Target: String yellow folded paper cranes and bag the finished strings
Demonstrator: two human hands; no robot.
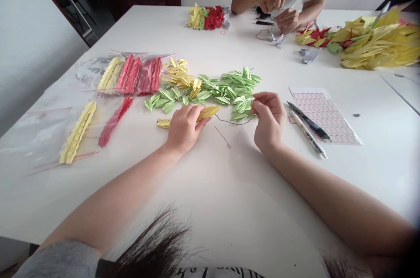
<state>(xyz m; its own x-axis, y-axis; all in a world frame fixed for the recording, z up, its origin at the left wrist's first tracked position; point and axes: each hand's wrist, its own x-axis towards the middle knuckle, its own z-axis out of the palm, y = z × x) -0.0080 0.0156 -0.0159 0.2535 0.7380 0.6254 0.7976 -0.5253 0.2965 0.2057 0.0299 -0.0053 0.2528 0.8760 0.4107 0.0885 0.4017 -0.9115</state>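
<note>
My left hand (185, 127) is closed around a strip of yellow folded paper pieces (210, 111), whose other end sticks out on the left. A thin dark thread (234, 123) curves from the strip's right end to my right hand (271, 120). The fingertips of that hand are pinched together on the thread, beside a garland of green folded paper pieces (241, 83). Yellow folded pieces (179, 74) join the garland's left part. Between my hands, a thin hooked wire tool (223, 137) lies on the white table.
At left are plastic bags (82, 74) with yellow and red strips, a loose red strip (114, 122) and a yellow strip (78, 131). Pens (308, 122) and a label sheet (328, 114) lie at right. Opposite, a person's hands (278, 8) work near finished-looking paper bunches (380, 41).
</note>
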